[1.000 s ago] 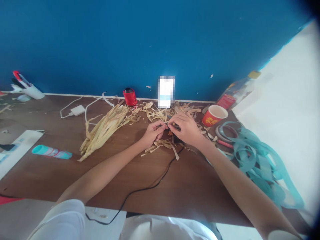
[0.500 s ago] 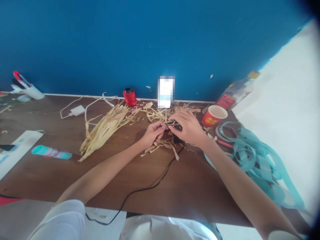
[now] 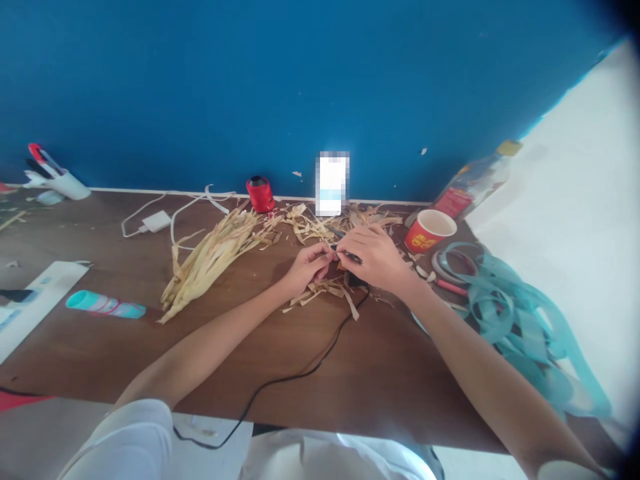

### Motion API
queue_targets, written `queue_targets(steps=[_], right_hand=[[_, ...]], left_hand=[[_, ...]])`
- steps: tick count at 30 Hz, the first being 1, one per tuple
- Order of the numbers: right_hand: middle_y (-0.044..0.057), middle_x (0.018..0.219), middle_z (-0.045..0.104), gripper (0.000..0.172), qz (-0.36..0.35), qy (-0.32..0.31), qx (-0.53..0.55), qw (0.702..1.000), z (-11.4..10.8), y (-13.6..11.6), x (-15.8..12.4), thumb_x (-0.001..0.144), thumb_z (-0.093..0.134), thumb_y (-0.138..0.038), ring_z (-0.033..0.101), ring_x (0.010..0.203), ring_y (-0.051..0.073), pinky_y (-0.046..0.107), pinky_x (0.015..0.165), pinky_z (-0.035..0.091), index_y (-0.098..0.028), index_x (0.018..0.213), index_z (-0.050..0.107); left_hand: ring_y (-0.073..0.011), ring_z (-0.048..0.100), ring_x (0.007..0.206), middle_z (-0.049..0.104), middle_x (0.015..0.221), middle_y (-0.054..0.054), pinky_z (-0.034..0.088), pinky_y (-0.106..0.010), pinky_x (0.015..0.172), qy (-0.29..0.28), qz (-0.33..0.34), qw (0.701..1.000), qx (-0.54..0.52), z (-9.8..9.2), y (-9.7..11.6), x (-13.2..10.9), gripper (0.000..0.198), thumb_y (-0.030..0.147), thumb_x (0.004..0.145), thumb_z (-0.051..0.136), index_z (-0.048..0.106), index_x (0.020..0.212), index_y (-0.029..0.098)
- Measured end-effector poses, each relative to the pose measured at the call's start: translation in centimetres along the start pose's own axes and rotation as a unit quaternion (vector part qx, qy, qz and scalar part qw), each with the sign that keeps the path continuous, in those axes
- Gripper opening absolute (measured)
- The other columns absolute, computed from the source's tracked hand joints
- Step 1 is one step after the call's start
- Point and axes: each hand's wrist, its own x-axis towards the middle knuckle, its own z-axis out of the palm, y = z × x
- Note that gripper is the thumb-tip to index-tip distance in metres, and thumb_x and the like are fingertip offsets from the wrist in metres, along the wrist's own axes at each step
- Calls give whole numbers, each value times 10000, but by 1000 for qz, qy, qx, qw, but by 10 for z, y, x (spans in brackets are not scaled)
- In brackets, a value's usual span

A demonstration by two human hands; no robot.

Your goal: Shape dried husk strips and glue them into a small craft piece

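Observation:
Over the middle of the table, my left hand (image 3: 309, 268) is closed, its thumb and forefinger pinched together. Whatever lies in that pinch is too small to make out. Meeting it fingertip to fingertip, my right hand (image 3: 373, 255) is curled shut, palm down. A dark object (image 3: 354, 258) shows partly beneath its fingers; its kind is hidden. Strips of dried corn husk (image 3: 345, 293) lie just below the hands, and more husk scraps (image 3: 310, 227) are heaped behind them. From under my right hand a black cord (image 3: 320, 363) runs toward the front edge.
A bundle of dried husks (image 3: 213, 267) lies left, near a white charger (image 3: 157, 221) and a teal tube (image 3: 105, 305). Against the blue wall stand a red container (image 3: 260, 195) and a bright screen (image 3: 331, 183). At right are a paper cup (image 3: 420, 239), teal ribbon (image 3: 530, 320) and a leaning bottle (image 3: 465, 187).
My right hand's fingers have lowered and curled in, from a more raised, spread shape. My left hand has stayed nearly still.

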Motion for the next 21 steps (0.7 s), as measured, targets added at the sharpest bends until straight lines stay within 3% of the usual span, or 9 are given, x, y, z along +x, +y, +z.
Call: queue_targets(steps=[7,11,13,16,21], right_hand=[[50,904,711,220,-1,-13,0,1000,-4,2,-1,909,452,-196,564,987,224,361,824,316,-193,869,669],[64,1066,688,254,36,-11,23,999,-6,6,-2,902,455,-208,558,1046,238,387,894,348,-206,1062,651],[74,1143,663,303,62,-6,39,997,-8,9,-1,892,463,-212,552,1091,248,404,928,361,-210,1152,619],[80,1139,666,303,112,-6,65,992,-13,14,-1,880,472,-215,568,1084,254,407,922,392,-205,1140,626],[53,943,703,206,251,3,169,953,-23,18,-1,851,497,-260,632,826,193,319,743,461,-197,953,664]], left_hand=[[-43,369,337,502,453,68,234,-150,358,-1,-20,1000,23,3,2,-1,321,462,798,620,495,880,178],[-45,429,358,575,525,41,275,-146,367,22,-30,999,25,5,3,0,324,464,796,621,490,869,177],[-44,444,368,584,542,37,268,-143,367,37,-24,999,15,5,3,1,321,460,797,619,489,865,175],[-47,467,390,594,570,28,261,-142,364,49,-15,999,9,5,3,3,319,461,801,613,500,859,169],[-50,469,397,589,566,30,276,-144,377,68,-18,998,7,3,0,4,319,461,801,610,509,874,167]])
